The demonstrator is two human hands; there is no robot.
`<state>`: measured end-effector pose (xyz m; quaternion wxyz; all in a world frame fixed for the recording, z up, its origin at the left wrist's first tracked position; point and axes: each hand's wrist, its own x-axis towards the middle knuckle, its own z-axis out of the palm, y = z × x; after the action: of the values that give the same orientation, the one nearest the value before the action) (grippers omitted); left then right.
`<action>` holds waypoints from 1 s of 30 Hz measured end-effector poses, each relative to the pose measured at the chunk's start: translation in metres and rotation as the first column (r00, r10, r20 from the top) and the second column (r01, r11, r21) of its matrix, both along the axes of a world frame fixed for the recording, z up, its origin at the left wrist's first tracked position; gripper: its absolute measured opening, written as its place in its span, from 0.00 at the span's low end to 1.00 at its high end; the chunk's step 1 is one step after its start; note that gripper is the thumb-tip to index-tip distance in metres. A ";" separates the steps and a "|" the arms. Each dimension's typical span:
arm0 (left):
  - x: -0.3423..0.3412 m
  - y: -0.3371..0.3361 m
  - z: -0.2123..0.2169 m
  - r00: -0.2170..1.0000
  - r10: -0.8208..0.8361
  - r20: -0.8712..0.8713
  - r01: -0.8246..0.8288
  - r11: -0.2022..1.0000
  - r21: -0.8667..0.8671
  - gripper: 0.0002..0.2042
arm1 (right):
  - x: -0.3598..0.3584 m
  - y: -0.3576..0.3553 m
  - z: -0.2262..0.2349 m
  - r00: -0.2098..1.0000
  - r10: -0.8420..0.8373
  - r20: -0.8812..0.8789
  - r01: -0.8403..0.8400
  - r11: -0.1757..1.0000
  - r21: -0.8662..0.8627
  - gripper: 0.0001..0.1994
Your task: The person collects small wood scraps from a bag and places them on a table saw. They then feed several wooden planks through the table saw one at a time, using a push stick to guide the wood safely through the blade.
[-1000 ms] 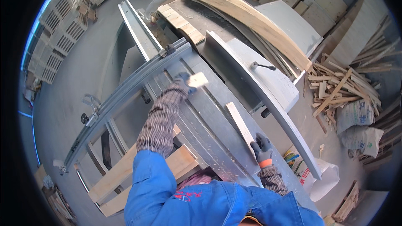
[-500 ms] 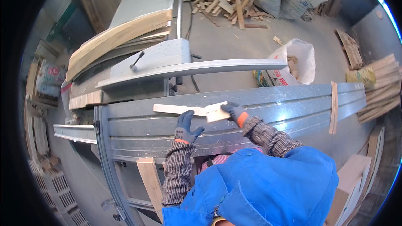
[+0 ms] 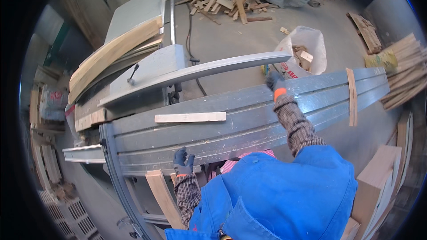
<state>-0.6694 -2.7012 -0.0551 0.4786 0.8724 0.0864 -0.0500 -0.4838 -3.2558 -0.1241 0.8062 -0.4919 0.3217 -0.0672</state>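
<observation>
My left hand (image 3: 183, 162), in a dark glove with an orange cuff, hovers over the near edge of the metal table (image 3: 249, 134). Its fingers are apart and hold nothing. Farther out, a pale wooden strip (image 3: 190, 118) lies flat on the table, touched by neither hand. My right hand (image 3: 276, 81), gloved alike, reaches across the table's far edge beside a white sack (image 3: 316, 41). It looks open and nothing shows in it, though its fingers are slightly blurred. A pale wood block (image 3: 306, 56) sits among the scraps in the sack's mouth.
A long metal fence (image 3: 200, 74) crosses beyond the table, with stacked boards (image 3: 116, 53) at its left. A thin wooden slat (image 3: 352, 98) lies across the table's right part. Scrap wood (image 3: 222, 0) is heaped at the back; an upright board (image 3: 163, 195) stands close at left.
My right hand has moved right and away, and the block it held is out of it. A pale block now shows in the sack. My left hand has drawn back from the strip.
</observation>
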 end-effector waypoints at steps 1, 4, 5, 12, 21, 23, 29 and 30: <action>-0.012 0.009 -0.003 0.997 0.082 0.000 -0.082 0.997 -0.007 0.25 | 0.001 0.034 -0.012 0.987 0.161 0.003 -0.161 0.986 -0.029 0.12; -0.031 0.024 0.016 0.979 0.201 0.016 -0.201 0.979 0.022 0.25 | -0.052 0.174 0.043 0.888 0.457 -0.046 -0.417 0.761 -0.498 0.18; -0.037 0.032 0.022 0.964 0.258 0.056 -0.258 0.966 -0.018 0.25 | -0.065 0.197 0.045 0.793 0.606 -0.062 -0.465 0.537 -0.704 0.21; -0.128 0.100 0.021 0.815 0.464 0.348 -0.554 0.800 0.231 0.30 | -0.078 0.287 0.091 0.471 0.721 -0.509 -0.406 -0.335 -0.850 0.35; -0.270 0.139 0.034 0.657 0.753 -0.034 -0.521 0.486 0.701 0.47 | -0.050 0.293 0.070 0.447 0.578 -0.683 -0.415 -0.542 -0.731 0.35; -0.293 0.153 0.035 0.617 0.781 -0.102 -0.473 0.471 0.744 0.50 | -0.048 0.293 0.071 0.460 0.561 -0.689 -0.432 -0.536 -0.725 0.33; -0.319 0.183 0.062 0.551 0.774 -0.312 -0.356 0.556 0.751 0.53 | -0.054 0.297 0.088 0.485 0.472 -0.736 -0.453 -0.584 -0.673 0.30; -0.316 0.188 0.068 0.500 0.763 -0.410 -0.309 0.599 0.738 0.55 | -0.054 0.296 0.090 0.475 0.452 -0.755 -0.467 -0.597 -0.652 0.30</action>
<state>-0.9853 -2.5133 0.0126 0.1090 0.8053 0.5530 -0.1838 -0.5376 -2.9597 -0.0339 0.0343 -0.9763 -0.1528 0.1496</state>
